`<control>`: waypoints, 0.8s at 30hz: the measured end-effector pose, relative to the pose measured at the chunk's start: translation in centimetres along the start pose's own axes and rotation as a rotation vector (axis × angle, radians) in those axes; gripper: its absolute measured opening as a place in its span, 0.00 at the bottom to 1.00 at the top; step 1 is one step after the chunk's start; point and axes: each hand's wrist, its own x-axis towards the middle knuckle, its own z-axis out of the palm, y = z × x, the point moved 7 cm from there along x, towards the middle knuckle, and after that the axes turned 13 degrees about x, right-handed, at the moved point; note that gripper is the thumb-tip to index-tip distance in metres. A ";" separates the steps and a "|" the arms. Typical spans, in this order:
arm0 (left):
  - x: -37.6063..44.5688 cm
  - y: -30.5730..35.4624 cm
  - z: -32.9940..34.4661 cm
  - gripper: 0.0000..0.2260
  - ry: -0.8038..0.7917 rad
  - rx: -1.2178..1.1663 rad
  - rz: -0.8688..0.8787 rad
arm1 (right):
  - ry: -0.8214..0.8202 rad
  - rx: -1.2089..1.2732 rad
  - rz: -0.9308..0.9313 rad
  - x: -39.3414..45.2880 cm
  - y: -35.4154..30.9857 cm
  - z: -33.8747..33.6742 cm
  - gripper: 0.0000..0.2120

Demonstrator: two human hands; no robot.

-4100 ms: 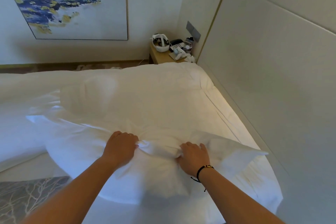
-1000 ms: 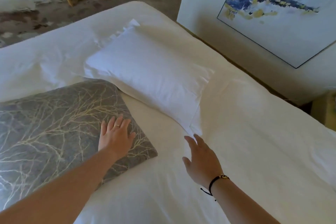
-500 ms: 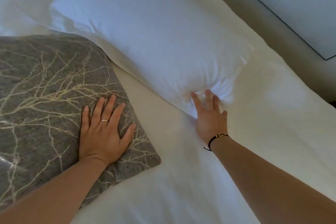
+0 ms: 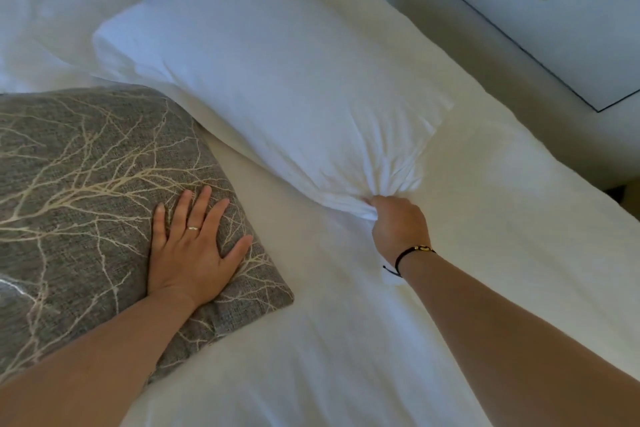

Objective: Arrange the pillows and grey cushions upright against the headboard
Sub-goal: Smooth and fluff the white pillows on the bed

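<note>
A white pillow (image 4: 270, 80) lies flat across the middle of the bed. My right hand (image 4: 398, 222) is clenched on the bunched fabric at the pillow's near corner. A grey cushion (image 4: 86, 166) with a pale branch pattern lies flat at the left. My left hand (image 4: 194, 246), fingers spread, rests palm down on the cushion near its right corner. The headboard is out of view.
The bed's white duvet (image 4: 485, 218) fills most of the view. Past the bed's far right edge stands a wall with a framed blue and yellow painting (image 4: 561, 10). More rumpled white bedding (image 4: 52, 10) lies at the upper left.
My right hand reached the pillow's near corner and has now closed on its fabric, bunching it. The left hand stays flat on the grey cushion. The camera has moved closer.
</note>
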 end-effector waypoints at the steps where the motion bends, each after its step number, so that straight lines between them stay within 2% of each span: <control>1: 0.0 -0.2 -0.4 0.36 -0.032 -0.030 0.000 | -0.017 0.027 0.002 -0.9 -0.7 -0.8 0.18; 3: -0.3 -0.6 -1.5 0.41 -0.126 -0.087 -0.009 | -0.055 0.093 0.000 -3.2 -2.7 -2.6 0.11; 5: -0.6 -0.6 -3.7 0.45 -0.208 -0.181 -0.028 | -0.081 0.162 -0.018 -6.1 -5.3 -4.5 0.09; 7: -1.1 0.4 -7.7 0.48 -0.216 -0.325 -0.003 | -0.079 0.243 -0.017 -9.5 -7.3 -6.7 0.09; 9: -2.1 2.4 -13.1 0.48 -0.106 -0.365 0.148 | -0.059 0.343 0.005 -13.6 -8.0 -9.2 0.09; 12: -4.5 6.9 -21.3 0.41 0.034 -0.210 0.451 | -0.027 0.440 0.095 -20.8 -6.5 -13.6 0.09; 15: -8.5 12.1 -27.1 0.37 0.078 -0.065 0.743 | 0.031 0.544 0.169 -28.8 -3.4 -17.7 0.20; 17: -12.0 15.1 -30.1 0.37 0.097 -0.045 0.908 | 0.065 0.596 0.203 -34.3 -1.1 -19.9 0.24; 20: -18.2 19.5 -32.5 0.32 0.015 0.006 1.068 | 0.067 0.649 0.223 -42.9 2.3 -22.2 0.24; 22: -22.4 22.8 -33.2 0.28 -0.080 0.042 1.124 | 0.080 0.678 0.250 -48.3 4.8 -23.1 0.22; 24: -26.2 26.6 -34.8 0.23 -0.103 0.015 1.161 | 0.126 0.731 0.325 -53.3 7.6 -23.7 0.19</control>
